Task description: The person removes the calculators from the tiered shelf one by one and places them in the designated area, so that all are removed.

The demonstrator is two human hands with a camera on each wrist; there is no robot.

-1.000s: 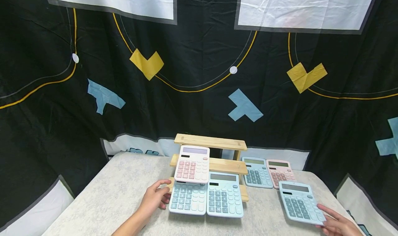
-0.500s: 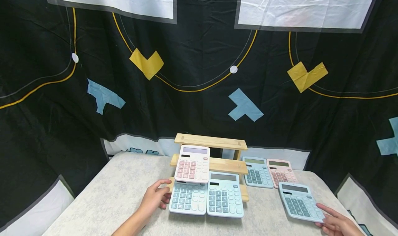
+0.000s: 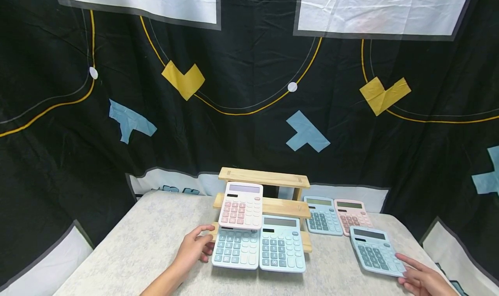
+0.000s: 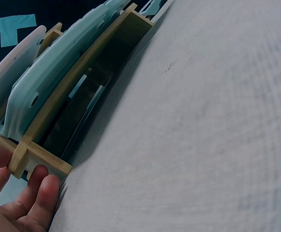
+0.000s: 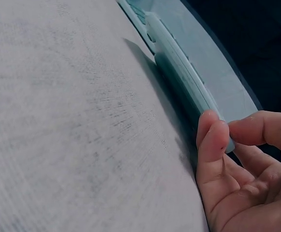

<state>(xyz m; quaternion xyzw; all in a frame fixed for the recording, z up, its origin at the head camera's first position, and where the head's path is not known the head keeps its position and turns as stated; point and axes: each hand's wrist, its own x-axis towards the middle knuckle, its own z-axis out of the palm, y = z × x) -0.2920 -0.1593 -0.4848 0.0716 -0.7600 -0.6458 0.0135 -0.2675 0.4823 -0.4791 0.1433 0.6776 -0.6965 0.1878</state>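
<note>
My left hand holds the left end of a tiered wooden rack, thumb and fingertips around the end of its lowest slat. On that lowest tier lean two blue calculators, side by side. A white calculator with pink keys leans on the tier above and covers the top of the left blue one. At the right, my right hand pinches the lower right corner of another blue calculator. The right wrist view shows this calculator tilted, its near edge raised off the table between thumb and fingers.
Behind the held calculator, a blue calculator and a pink calculator lie side by side, right of the rack. The pale table ends at a black curtain with tape patches.
The right hand and the near edge of its blue calculator have shifted slightly away from me. My left hand and the rack stay where they were.
</note>
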